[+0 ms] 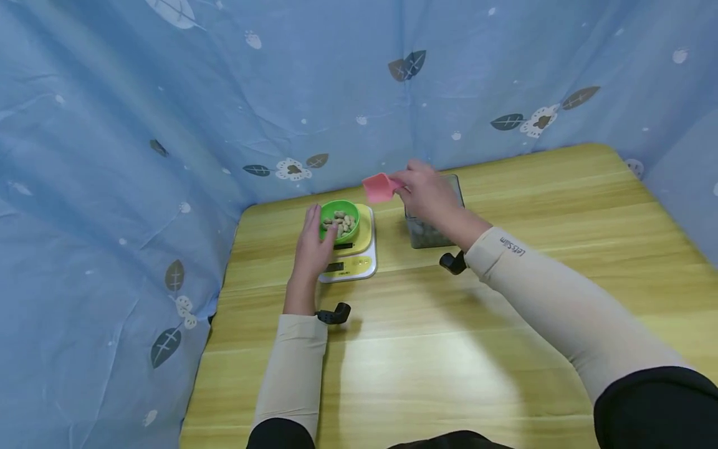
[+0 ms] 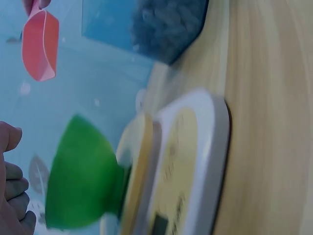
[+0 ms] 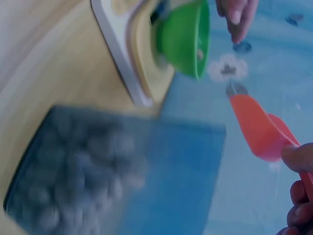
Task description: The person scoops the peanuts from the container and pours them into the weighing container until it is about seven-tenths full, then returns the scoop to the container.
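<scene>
My right hand (image 1: 427,194) grips the handle of a pink scoop (image 1: 379,188), held up between the clear bin and the scale; no peanuts show in the scoop. A green bowl (image 2: 80,176) with several peanuts (image 1: 344,223) in it stands on a yellow-and-white kitchen scale (image 1: 364,265). Beside the bowl's left side is my left hand (image 1: 314,246), fingers relaxed and thumb apart; a gap shows between it and the bowl in the left wrist view.
A clear, dark-rimmed bin (image 1: 429,238) partly filled with peanuts stands right of the scale, below my right hand. All this is on a wood-grain table (image 1: 538,206). A blue patterned curtain (image 1: 348,75) hangs close behind the table's back edge.
</scene>
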The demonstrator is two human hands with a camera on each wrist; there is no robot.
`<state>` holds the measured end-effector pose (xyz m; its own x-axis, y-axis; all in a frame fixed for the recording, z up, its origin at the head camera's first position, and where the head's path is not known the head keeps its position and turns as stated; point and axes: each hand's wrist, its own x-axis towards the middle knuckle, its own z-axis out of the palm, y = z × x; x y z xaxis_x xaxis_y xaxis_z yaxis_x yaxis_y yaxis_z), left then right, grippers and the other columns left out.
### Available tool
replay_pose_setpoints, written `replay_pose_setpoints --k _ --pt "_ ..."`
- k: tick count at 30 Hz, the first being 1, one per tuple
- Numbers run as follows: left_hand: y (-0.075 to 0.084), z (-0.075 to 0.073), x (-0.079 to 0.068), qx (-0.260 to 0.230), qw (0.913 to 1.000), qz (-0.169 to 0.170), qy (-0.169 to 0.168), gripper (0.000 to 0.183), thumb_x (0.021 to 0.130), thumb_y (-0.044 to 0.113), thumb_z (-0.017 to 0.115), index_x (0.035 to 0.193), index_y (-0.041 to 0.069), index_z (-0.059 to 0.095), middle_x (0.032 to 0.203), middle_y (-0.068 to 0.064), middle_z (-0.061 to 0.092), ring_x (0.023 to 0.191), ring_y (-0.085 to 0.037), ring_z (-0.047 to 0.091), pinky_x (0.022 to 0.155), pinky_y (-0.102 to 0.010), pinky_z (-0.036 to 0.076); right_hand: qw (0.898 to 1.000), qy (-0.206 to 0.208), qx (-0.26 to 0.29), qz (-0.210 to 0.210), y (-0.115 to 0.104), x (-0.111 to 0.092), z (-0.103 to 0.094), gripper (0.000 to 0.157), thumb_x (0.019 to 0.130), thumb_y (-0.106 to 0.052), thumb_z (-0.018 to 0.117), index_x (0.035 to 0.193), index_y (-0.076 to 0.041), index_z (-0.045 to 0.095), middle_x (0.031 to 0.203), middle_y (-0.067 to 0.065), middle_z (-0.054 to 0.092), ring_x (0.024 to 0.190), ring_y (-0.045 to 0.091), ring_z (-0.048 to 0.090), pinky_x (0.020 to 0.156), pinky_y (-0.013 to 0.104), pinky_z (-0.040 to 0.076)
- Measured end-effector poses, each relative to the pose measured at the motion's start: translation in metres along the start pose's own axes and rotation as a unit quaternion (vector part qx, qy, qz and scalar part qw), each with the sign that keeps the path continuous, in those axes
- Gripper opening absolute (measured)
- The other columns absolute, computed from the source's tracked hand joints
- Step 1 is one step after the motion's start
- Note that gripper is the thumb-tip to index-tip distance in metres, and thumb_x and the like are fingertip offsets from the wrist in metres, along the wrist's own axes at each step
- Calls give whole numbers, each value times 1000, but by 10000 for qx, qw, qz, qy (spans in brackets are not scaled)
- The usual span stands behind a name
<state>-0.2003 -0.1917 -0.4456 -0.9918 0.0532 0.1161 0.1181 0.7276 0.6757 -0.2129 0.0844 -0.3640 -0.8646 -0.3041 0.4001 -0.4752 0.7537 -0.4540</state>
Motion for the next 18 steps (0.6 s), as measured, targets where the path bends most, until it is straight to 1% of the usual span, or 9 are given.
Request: replay_pose_setpoints --k 2,5,9,13,15,18 --pt "10 2 2 -3 9999 144 -39 70 103 42 45 159 15 13 165 10 1 153 -14 2 125 -43 10 9997 -24 -3 234 8 -3 -13 31 92 -16 70 123 -12 70 93 9 58 80 25 53 65 38 48" --pt "25 7 5 4 9992 379 -118 69 103 42 44 159 14 14 165 11 2 153 -13 2 125 -43 11 9987 -57 -11 500 23 -8 -28 33 92 -18 70 124 -13 70 97 10 58 82 26 55 66 39 47" --pt "45 17 9 107 9965 795 -236 68 104 43 42 159 15 15 165 11 2 153 -13 1 124 -47 13 9974 -79 -50 714 41 -17 -44 33 93 -20 69 125 -13 69 99 11 57 83 27 54 66 39 46" --pt "62 31 11 36 9926 1118 -480 67 104 43 42 159 16 15 165 13 3 152 -9 0 124 -47 13 9970 -71 -103 767 55 -26 -54 31 93 -18 69 123 -10 70 98 11 57 87 28 54 69 42 46" --pt "70 39 11 -48 9904 1233 -624 66 104 42 42 159 16 16 165 12 4 152 -7 0 125 -43 14 9970 -85 -201 743 62 -30 -56 30 92 -16 69 121 -10 71 96 12 57 86 28 54 70 43 47" --pt "82 52 12 -68 9872 1360 -835 65 105 42 40 159 16 16 166 10 6 151 -6 1 125 -39 14 9966 -150 -582 568 69 -34 -55 27 91 -15 69 118 -10 73 91 12 56 81 29 52 68 44 45"
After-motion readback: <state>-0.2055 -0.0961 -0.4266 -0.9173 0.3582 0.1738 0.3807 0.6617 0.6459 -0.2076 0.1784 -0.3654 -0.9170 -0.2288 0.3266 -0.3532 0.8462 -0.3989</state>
